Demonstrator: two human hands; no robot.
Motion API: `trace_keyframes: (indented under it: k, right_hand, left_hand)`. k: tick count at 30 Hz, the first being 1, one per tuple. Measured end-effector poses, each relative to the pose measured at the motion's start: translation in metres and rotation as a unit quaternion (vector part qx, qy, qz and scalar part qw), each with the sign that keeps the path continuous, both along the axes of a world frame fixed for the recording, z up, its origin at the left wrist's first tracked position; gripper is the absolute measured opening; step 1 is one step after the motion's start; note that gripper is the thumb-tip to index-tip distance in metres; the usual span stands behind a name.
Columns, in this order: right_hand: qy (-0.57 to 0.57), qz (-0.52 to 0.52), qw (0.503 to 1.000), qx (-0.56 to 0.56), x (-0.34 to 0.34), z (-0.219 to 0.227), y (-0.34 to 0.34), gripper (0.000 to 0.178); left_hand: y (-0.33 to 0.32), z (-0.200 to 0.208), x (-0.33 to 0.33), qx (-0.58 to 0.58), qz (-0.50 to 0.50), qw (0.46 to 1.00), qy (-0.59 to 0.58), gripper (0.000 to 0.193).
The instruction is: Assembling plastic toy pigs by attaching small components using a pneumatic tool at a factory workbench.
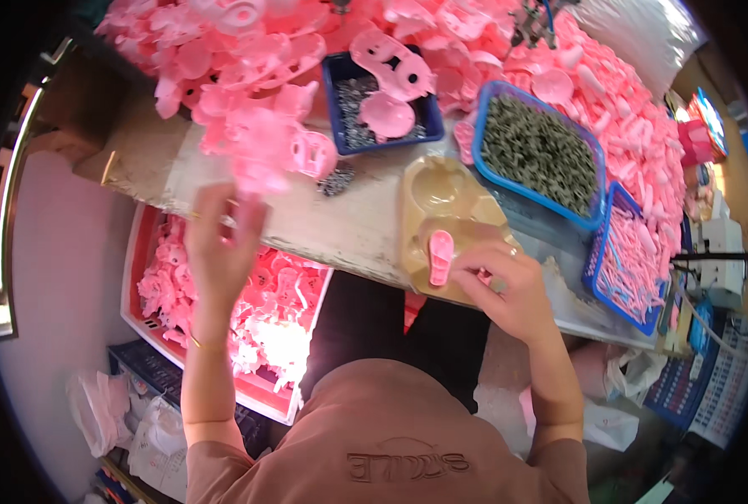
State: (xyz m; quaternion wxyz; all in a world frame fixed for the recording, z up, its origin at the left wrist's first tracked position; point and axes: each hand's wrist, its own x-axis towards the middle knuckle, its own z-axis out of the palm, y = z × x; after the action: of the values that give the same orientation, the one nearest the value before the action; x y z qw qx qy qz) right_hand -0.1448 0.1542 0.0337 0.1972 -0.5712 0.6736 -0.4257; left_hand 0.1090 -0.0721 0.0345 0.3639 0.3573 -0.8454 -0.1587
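My left hand point(225, 231), smeared by motion, is at the table's front edge, with its fingertips closed on a blurred pink plastic part point(259, 160). My right hand point(508, 286) is pinched at the right of a tan moulded fixture point(412, 244); a small pink piece point(483, 274) shows between its fingertips. Just left of those fingers, an elongated pink plastic piece point(441, 256) lies in the fixture. The fixture has rounded hollows and sits at the table edge. The exact shape of what each hand holds is unclear.
A dark blue tray point(340, 134) holds small metal bits, with pink parts on top. Blue-rimmed baskets hold dark small pieces point(542, 151) and pink sticks point(630, 260). Pink parts point(575, 67) are heaped behind. Below the table at left stands a red-and-white crate point(265, 403) of pink parts.
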Motion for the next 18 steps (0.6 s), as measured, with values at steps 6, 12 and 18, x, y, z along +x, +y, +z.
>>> trace_keyframes:
  k: [6, 12, 18]
  right_hand:
    - [-0.062, 0.003, 0.997, 0.048, 0.014, 0.018, 0.016, 0.012]
    - [-0.168, -0.076, 0.982, 0.031, 0.003, 0.000, 0.038, 0.027]
    - [-0.350, -0.123, 0.929, 0.012, -0.009, -0.014, 0.022, 0.052]
  left_hand:
    - [0.087, -0.002, -0.084, 0.047, -0.174, 0.982, -0.052, 0.026]
    - [0.115, 0.002, -0.110, 0.069, -0.251, 0.959, -0.110, 0.051]
    - [0.137, 0.013, -0.114, 0.466, -0.364, 0.807, 0.000, 0.072]
